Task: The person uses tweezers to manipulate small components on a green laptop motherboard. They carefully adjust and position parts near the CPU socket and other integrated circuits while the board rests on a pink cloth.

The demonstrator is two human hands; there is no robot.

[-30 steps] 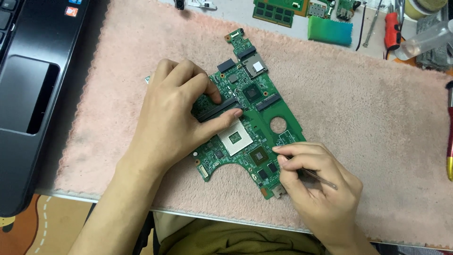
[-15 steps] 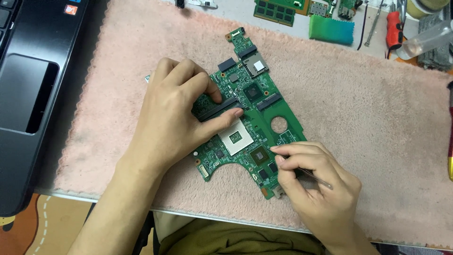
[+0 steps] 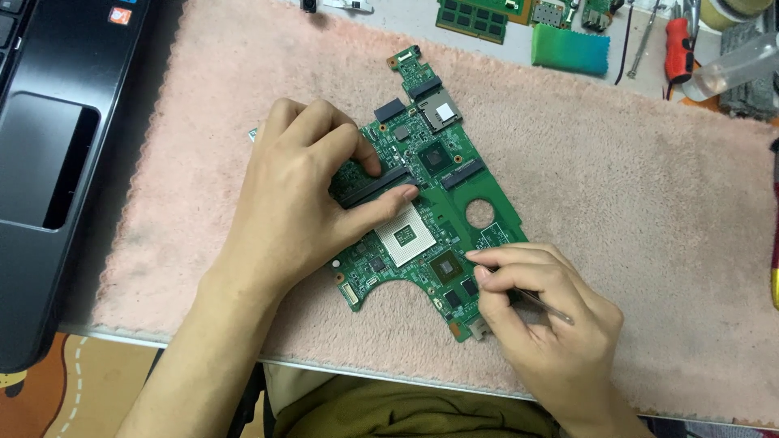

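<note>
Circuit board (image 3: 422, 219): matt green laminate, 1 shiny metal socket. Mat (image 3: 633, 203): pink fuzzy cloth. Tweezers (image 3: 540, 302): smooth metal. Laptop (image 3: 57, 162): black plastic, slightly glossy.

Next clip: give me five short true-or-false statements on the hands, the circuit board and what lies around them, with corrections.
1. The left hand presses on the green circuit board. True.
2. The board lies on bare wood. False: it lies on a pink fuzzy mat.
3. The right hand pinches a thin metal tool at the board's lower edge. True.
4. A black laptop sits to the right. False: it is at the left.
5. The red-handled tool is in the left hand. False: it lies at the top right, untouched.
</note>
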